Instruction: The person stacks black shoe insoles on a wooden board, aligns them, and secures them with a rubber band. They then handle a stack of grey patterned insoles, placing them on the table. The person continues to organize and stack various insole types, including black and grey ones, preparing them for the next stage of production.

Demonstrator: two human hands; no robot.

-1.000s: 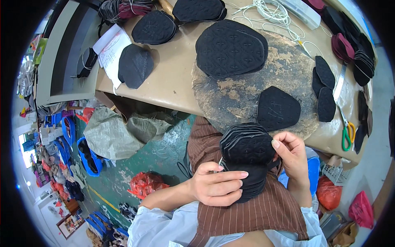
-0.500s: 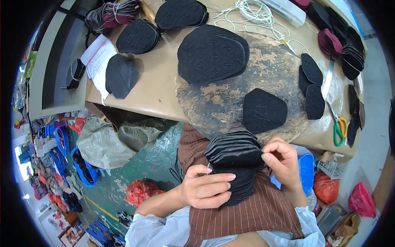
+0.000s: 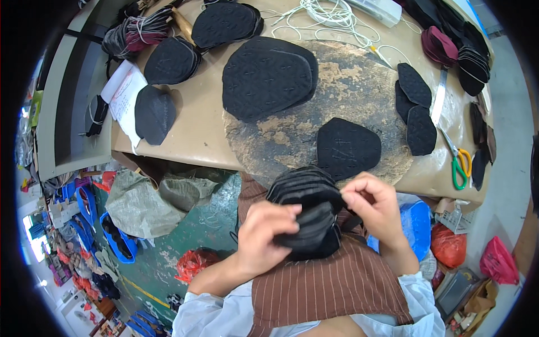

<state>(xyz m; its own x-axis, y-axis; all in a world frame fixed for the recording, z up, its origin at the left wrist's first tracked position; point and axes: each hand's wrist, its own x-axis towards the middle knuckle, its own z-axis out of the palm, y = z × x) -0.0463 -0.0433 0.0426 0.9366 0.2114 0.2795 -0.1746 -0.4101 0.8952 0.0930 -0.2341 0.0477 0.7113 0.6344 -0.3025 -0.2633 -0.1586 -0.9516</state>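
Two stacks of thin black fabric pieces rest on my lap against the brown striped apron (image 3: 331, 286). The upper stack (image 3: 300, 182) is fanned, with many edges showing. Below it, the lower stack (image 3: 311, 230) is smeared by motion. My right hand (image 3: 373, 208) pinches at the right edge of the upper stack with thumb and forefinger. My left hand (image 3: 264, 236) is at the left side of the lower stack, its fingers bent and blurred. Whether it grips the pieces cannot be made out.
Ahead, a round worn board (image 3: 269, 137) on the table bears a large black stack (image 3: 269, 78) and a smaller black piece (image 3: 348, 147). Scissors (image 3: 459, 163) with green and orange handles lie right. White cord (image 3: 331, 17) is coiled at the back. A blue bin (image 3: 415, 224) stands right of my lap.
My left hand has lifted and shifted, its fingers now blurred by motion. The lower stack is bent upward toward the upper one. My right hand stays at the upper stack's edge.
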